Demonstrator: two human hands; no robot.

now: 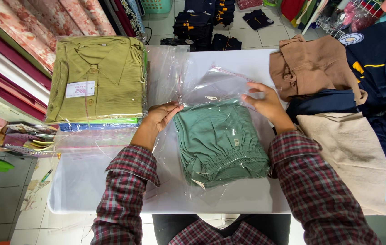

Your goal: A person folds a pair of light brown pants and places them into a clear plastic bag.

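Centre of the white table [229, 59]: one clear plastic bag [211, 90] holding one folded green garment [220, 140], elastic hem toward the near edge, bag mouth open toward the far side. Left hand [161, 115] at the bag's left edge by the garment's far-left corner, fingers curled and pinching the plastic. Right hand [265, 102] at the far-right corner, fingers half bent, gripping the bag's film near the mouth. Both sleeves in red-and-grey plaid.

Far left: a stack of bagged shirts [97, 79], an olive-green one with a small white label on top, a blue edge showing beneath; exact count in the stack cannot be told. Near it, toward the near left, loose empty clear bags [88, 145] lying flat.

Right side, unbagged: one brown garment [313, 66] far, one navy garment [324, 102] just under it, one beige garment [351, 154] nearer, overlapping. Further right, dark navy clothing [383, 68] with yellow trim.
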